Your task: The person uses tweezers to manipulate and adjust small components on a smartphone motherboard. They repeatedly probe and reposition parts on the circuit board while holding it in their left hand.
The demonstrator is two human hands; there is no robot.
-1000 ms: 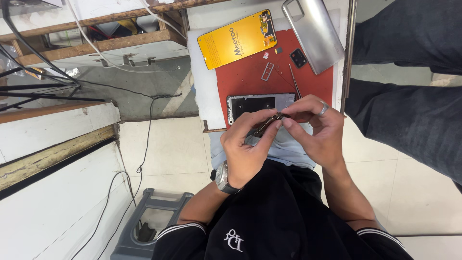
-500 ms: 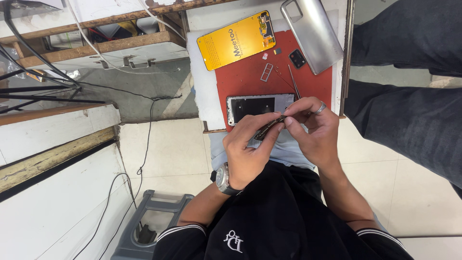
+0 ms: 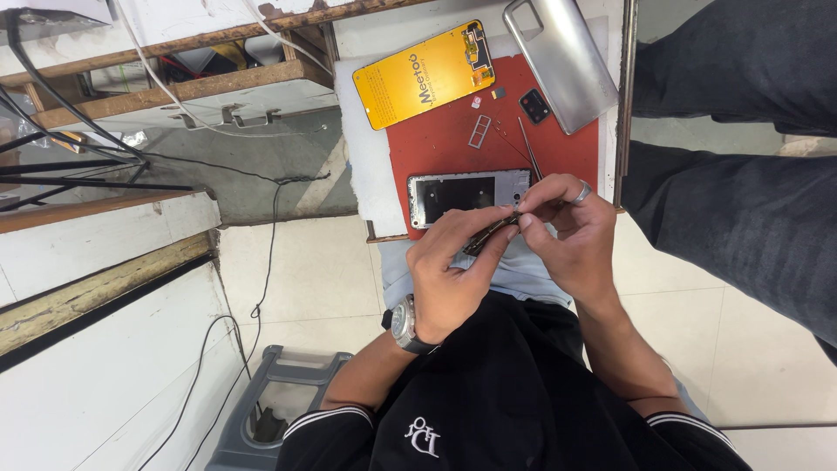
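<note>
My left hand (image 3: 445,279), with a wristwatch, and my right hand (image 3: 571,235), with a ring, meet just in front of the table edge. Between their fingertips they pinch a thin dark strip-shaped part (image 3: 490,232). Directly beyond my fingers an opened phone frame (image 3: 462,194) lies on a red work mat (image 3: 436,148). Farther back on the mat lie thin tweezers (image 3: 529,150), a small card tray (image 3: 479,131) and a small black square module (image 3: 534,105).
A yellow flat panel (image 3: 427,74) and a silver phone back cover (image 3: 562,57) lie at the far side of the mat. Another person's legs in dark trousers (image 3: 724,183) stand at the right. A grey stool (image 3: 279,401), cables and wooden shelves are at the left.
Both hands have kept hold of the dark part and shifted only slightly in front of the phone frame. Nothing on the mat has moved.
</note>
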